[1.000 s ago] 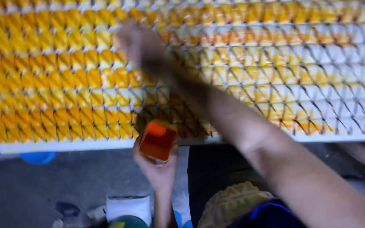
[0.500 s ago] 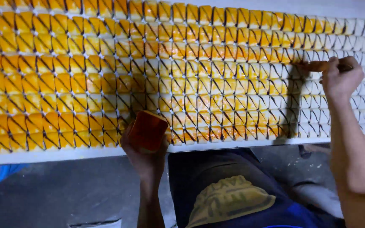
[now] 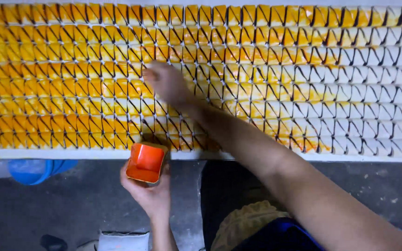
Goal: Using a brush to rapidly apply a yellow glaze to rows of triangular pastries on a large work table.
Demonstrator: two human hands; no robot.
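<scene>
Moved leftward, right hand (image 3: 166,83) touches grid (image 3: 350,69), fingers closed.

The grid of small folded pieces (image 3: 257,69) runs in even rows, each cell crossed by a dark diagonal line. Its left part is deep yellow and orange; the colour fades through pale, patchy yellow in the middle to plain white at the right. The board's front edge (image 3: 350,158) is white. The small square cup (image 3: 146,162) in the left hand (image 3: 150,193) is bright orange inside. The floor (image 3: 84,204) is dark grey, and a blue round container (image 3: 36,169) sits at the left
</scene>
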